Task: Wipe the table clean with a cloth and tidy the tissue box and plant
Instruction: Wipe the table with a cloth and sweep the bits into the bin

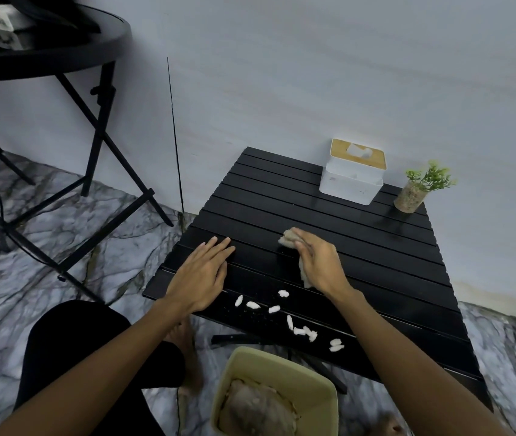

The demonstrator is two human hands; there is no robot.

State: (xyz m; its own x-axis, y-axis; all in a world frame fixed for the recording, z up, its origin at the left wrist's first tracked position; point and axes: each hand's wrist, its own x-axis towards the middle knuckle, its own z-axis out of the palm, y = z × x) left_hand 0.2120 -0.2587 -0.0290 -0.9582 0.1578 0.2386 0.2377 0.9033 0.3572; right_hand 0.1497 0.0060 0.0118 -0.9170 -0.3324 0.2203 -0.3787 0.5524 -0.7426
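Observation:
A low black slatted table (376, 247) stands against the wall. My right hand (319, 262) grips a beige cloth (291, 237) pressed on the table's middle. My left hand (203, 275) lies flat, fingers apart, on the table's left edge. Several white crumpled bits (300, 328) lie scattered along the near edge. A white tissue box (352, 171) with a wooden lid sits at the far side. To its right, at the far right corner, a small green plant (417, 190) stands in a speckled pot.
A pale green bin (313, 382) with a crumpled liner inside stands on the marble floor below the table's near edge. A round black folding table (61, 42) stands far left. My knee and bare foot (187, 350) rest on the floor at left.

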